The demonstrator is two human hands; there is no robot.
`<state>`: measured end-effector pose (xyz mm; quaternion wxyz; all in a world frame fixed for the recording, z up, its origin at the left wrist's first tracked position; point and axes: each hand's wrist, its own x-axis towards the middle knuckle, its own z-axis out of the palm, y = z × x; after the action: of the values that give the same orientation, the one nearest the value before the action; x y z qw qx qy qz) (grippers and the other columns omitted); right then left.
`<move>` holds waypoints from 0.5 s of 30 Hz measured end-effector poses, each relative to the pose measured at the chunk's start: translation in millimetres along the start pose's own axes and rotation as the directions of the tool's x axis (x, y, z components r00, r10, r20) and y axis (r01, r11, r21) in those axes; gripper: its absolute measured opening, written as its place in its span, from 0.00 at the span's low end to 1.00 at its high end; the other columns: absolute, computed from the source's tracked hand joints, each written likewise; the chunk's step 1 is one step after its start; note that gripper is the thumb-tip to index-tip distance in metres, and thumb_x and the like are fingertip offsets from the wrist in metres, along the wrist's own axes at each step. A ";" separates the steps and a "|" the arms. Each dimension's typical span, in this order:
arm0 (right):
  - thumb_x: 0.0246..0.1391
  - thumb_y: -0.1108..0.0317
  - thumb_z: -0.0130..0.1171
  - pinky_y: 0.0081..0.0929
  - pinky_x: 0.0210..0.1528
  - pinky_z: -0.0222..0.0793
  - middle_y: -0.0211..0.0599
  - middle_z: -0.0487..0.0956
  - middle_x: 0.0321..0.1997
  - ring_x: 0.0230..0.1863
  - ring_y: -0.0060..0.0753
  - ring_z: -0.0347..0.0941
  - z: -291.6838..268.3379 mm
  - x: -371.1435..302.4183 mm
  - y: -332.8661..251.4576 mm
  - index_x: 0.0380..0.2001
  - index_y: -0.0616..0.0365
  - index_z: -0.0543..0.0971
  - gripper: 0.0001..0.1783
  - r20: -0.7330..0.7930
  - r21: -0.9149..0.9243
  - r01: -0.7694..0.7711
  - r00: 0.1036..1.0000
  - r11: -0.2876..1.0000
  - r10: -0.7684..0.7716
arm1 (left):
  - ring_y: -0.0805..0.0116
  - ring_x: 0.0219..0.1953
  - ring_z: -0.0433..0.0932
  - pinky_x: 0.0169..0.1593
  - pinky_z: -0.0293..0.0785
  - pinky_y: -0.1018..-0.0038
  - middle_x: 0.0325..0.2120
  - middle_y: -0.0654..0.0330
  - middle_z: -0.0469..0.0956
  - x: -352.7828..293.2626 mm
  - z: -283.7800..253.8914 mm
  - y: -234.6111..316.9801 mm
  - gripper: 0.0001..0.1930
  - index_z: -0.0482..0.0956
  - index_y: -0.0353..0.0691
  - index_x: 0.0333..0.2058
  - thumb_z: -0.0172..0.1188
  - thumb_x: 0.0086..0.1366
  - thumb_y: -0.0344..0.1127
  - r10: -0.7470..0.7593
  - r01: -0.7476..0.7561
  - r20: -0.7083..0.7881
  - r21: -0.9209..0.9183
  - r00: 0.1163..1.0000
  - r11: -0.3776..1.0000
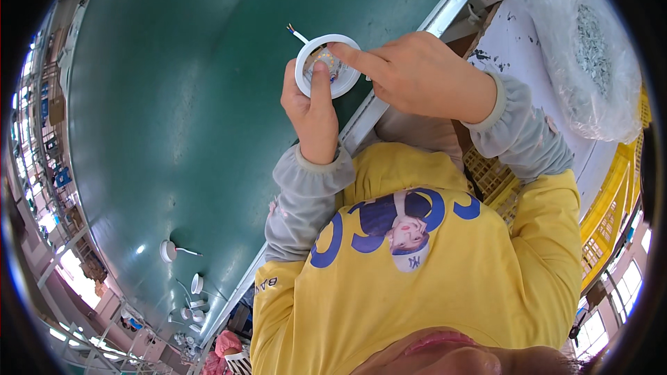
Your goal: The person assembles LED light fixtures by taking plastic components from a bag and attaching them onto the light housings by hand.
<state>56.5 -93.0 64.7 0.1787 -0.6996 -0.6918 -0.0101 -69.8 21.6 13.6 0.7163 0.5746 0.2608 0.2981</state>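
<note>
My left hand (314,114) grips a round white lamp housing (345,76) from below, its thumb reaching over the rim onto the inside. Within the housing lies a board with small yellowish dots, partly covered by my fingers. A short white cable (300,37) with bare coloured wire ends sticks out at the upper left of the rim. My right hand (424,73) comes from the right, with its index finger stretched into the housing near the top edge. Its other fingers are curled, and a small pale bit shows under them, too little to name.
Below the hands runs a green belt (174,132) with a metal edge rail (455,0). Further down the belt sit several white lamp parts (168,251) with cables. A clear bag of small metal pieces (594,48) lies at the right, above a yellow crate (601,243). Another person (226,344) appears at the bottom.
</note>
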 end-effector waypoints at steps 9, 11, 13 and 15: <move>0.38 0.75 0.55 0.29 0.18 0.62 0.33 0.70 0.15 0.16 0.36 0.68 2.8 1.8 3.7 0.47 0.60 0.67 0.26 0.057 0.093 -0.031 0.998 0.995 0.025 | 0.71 0.40 0.73 0.44 0.70 0.75 0.39 0.57 0.74 -2.9 0.4 -8.4 0.12 0.68 0.31 0.45 0.50 0.63 0.29 -0.033 0.033 -0.013 -0.045 0.999 0.998; 0.39 0.75 0.54 0.30 0.18 0.62 0.34 0.70 0.15 0.16 0.37 0.68 3.4 1.8 3.9 0.46 0.60 0.67 0.25 0.073 0.105 -0.035 0.997 0.994 0.028 | 0.71 0.40 0.73 0.44 0.70 0.75 0.39 0.57 0.73 -3.6 0.5 -8.8 0.12 0.68 0.31 0.45 0.50 0.63 0.29 -0.022 0.022 -0.014 -0.022 1.000 1.000; 0.39 0.74 0.54 0.30 0.18 0.62 0.34 0.69 0.15 0.16 0.37 0.68 2.7 2.4 3.5 0.46 0.59 0.67 0.25 0.073 0.110 -0.037 0.997 0.993 0.029 | 0.71 0.40 0.73 0.44 0.70 0.75 0.39 0.57 0.73 -4.3 0.1 -9.6 0.13 0.67 0.31 0.45 0.50 0.63 0.29 -0.022 0.023 -0.011 0.016 1.000 1.000; 0.39 0.74 0.54 0.30 0.18 0.62 0.34 0.69 0.15 0.16 0.38 0.68 2.7 2.4 3.6 0.46 0.59 0.67 0.25 0.073 0.115 -0.036 0.997 0.993 0.028 | 0.71 0.40 0.73 0.44 0.70 0.76 0.39 0.57 0.73 -4.4 -0.9 -9.8 0.13 0.67 0.31 0.45 0.50 0.63 0.29 -0.028 0.028 -0.003 0.022 1.000 0.999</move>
<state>59.5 -89.9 62.0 0.1946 -0.6990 -0.6857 0.0579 -72.2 17.5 4.0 0.7134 0.5785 0.2731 0.2860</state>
